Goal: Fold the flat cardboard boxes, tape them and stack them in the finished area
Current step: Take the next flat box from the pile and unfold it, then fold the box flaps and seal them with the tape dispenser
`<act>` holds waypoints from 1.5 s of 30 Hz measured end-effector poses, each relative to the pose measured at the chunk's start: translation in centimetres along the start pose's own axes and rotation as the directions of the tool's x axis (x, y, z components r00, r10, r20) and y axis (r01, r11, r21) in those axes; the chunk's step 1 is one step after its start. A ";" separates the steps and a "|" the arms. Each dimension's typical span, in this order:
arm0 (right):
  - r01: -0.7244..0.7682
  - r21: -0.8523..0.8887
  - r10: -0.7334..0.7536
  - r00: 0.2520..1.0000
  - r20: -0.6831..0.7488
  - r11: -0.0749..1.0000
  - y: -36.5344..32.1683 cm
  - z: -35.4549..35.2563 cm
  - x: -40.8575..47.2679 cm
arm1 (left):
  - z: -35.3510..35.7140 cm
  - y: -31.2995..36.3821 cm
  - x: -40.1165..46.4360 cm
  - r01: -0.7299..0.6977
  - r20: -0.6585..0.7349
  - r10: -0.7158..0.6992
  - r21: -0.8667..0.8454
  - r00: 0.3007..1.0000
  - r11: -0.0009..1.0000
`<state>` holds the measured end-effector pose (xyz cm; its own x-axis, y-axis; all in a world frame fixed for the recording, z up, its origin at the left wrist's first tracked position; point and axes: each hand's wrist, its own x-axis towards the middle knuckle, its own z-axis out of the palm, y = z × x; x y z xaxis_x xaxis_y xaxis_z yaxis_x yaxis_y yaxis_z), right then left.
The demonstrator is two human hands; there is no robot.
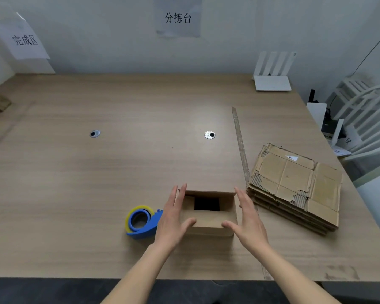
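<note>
Box: we are working on a small brown cardboard box (207, 212) standing near the front edge of the light wooden table (119, 172), its top flaps partly folded in, a dark square gap showing.
Left hand (173, 218): we are pressing straight fingers against the left side, thumb on the near flap.
Right hand (249, 218): we are doing likewise on the right.
Tape: a blue and yellow tape dispenser (142, 222) is lying just left.
Flats: a stack of flat worn cardboard (294, 187) is waiting to the right.
Risk: we judge the flaps may spring open once a hand lets go to fetch tape.
</note>
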<state>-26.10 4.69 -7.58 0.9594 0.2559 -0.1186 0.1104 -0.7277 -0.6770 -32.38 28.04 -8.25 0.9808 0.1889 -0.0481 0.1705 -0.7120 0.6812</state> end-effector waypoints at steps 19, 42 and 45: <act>0.007 -0.249 0.063 0.960 0.272 0.968 2.6 0.5 0.1 | 1.9 -3.2 -0.7 -0.054 0.301 -0.022 0.242 0.953 0.969; -0.046 -0.295 0.100 0.980 0.170 0.954 2.1 3.1 0.1 | -5.8 -8.7 -2.4 0.036 0.168 -0.086 0.284 0.982 0.958; -0.038 -0.343 0.101 0.981 0.167 0.939 1.7 2.9 0.1 | -10.5 -12.5 -4.1 0.073 0.197 -0.142 0.320 0.970 0.945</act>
<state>-26.61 5.35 -10.84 0.9086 0.2839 -0.3064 0.1559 -0.9110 -0.3818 -39.55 43.27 -8.88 0.9458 0.1511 -0.2876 0.2633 -0.8750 0.4063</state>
